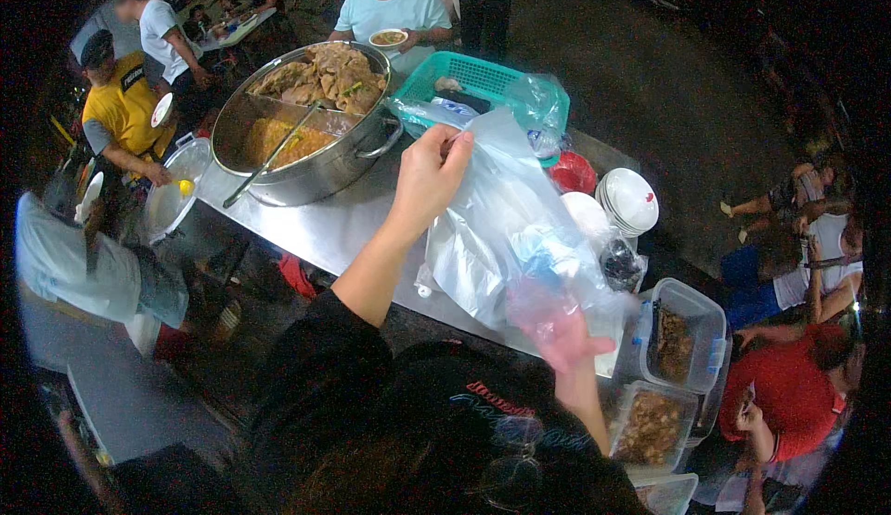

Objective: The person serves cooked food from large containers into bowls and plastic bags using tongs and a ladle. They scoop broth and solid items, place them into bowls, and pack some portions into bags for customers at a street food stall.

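My left hand pinches the upper edge of a clear plastic bag between thumb and fingers, above a metal tabletop. Lower down and to the right is my right hand, blurred, with thin plastic over its fingers and the thumb apart. Whether it sits inside the bag or behind it, and whether it grips, I cannot tell. More whitish plastic lies under the bag. Just beyond my left hand stands a teal plastic basket holding packets and plastic bags.
A large divided steel pot holds meat pieces, orange-brown stew and a ladle. Stacked white bowls and clear food tubs stand right. A person across the table holds a bowl; others stand around.
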The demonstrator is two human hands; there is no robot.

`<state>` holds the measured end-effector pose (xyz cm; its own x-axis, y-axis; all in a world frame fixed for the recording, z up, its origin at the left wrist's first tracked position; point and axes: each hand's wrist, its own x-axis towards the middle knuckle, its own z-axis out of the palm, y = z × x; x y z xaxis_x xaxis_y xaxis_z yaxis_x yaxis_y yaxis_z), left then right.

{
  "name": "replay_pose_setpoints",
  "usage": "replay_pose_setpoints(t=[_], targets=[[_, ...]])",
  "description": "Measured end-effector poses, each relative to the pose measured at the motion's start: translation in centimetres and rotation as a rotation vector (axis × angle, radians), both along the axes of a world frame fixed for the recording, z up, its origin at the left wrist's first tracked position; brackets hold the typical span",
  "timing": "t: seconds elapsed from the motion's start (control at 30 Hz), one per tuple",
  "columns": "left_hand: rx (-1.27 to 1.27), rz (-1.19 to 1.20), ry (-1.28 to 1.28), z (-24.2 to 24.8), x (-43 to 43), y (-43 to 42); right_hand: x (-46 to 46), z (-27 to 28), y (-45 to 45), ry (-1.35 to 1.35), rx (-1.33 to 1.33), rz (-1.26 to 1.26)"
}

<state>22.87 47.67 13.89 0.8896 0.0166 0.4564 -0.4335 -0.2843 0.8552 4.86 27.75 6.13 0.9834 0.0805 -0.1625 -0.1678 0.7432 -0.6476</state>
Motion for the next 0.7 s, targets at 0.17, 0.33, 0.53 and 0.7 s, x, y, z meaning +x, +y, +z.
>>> replay_pose_setpoints(t=[0.17,0.33,0.53,0.7], targets=[[0.219,0.159,-0.283,-1.4,-2.2,-1.3,-2.6,1.9,-0.8,0.085,-0.293,-0.142],[0.314,-0.195,-0.219,-4.0,-14.1,-3.9,-5.1,0.6,-1.4,0.143,-0.270,-0.216],[0.165,-0.280,-0.025,-10.7,-16.0,-4.5,-7.8,-2.6,-4.4,0.226,-0.176,-0.110],[0.514,0.117,0.064,-13.3,-10.1,-0.3,-9.6,-1.6,-12.3,-0.051,0.284,-0.321]])
